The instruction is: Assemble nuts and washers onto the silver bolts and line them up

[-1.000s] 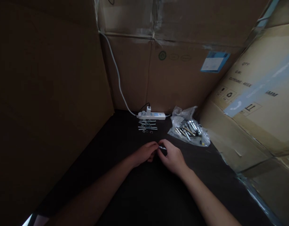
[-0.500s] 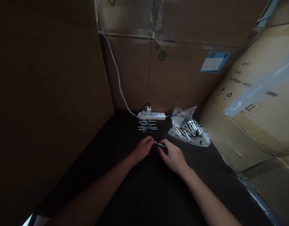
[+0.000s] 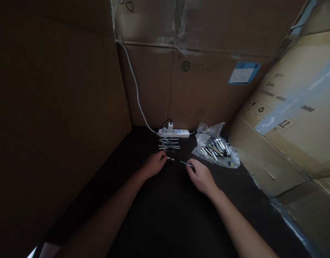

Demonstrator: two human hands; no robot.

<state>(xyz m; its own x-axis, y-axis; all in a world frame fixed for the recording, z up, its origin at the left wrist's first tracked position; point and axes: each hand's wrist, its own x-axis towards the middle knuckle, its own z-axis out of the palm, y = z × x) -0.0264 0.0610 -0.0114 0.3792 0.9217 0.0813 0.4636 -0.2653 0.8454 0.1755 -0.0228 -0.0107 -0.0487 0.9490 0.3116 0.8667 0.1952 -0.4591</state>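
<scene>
My left hand (image 3: 154,163) is closed, its fingertips pinching the end of a short metal sleeve (image 3: 170,158) that points right, low over the dark tabletop. To the right, my right hand (image 3: 201,174) is shut on a thin metal bolt (image 3: 185,163), whose free end sticks out leftward. A gap separates the sleeve from the bolt. Just beyond my left hand lie several long bolts (image 3: 168,147) in a stack of rows, with small washers (image 3: 173,151) around them. Inside a clear plastic bag (image 3: 232,163) at the right are several shiny expansion bolts (image 3: 220,145).
A white power strip (image 3: 181,133) with a plug in it lies at the back of the dark table (image 3: 170,215). Its white cable (image 3: 135,82) climbs the back cardboard wall (image 3: 151,79). Cardboard also stands at the left and right; the right box (image 3: 283,143) borders the bag.
My hands have moved apart, the left one leftward and the right one slightly rightward. The sleeve and the bolt, close together between my fingers before, are now separate.
</scene>
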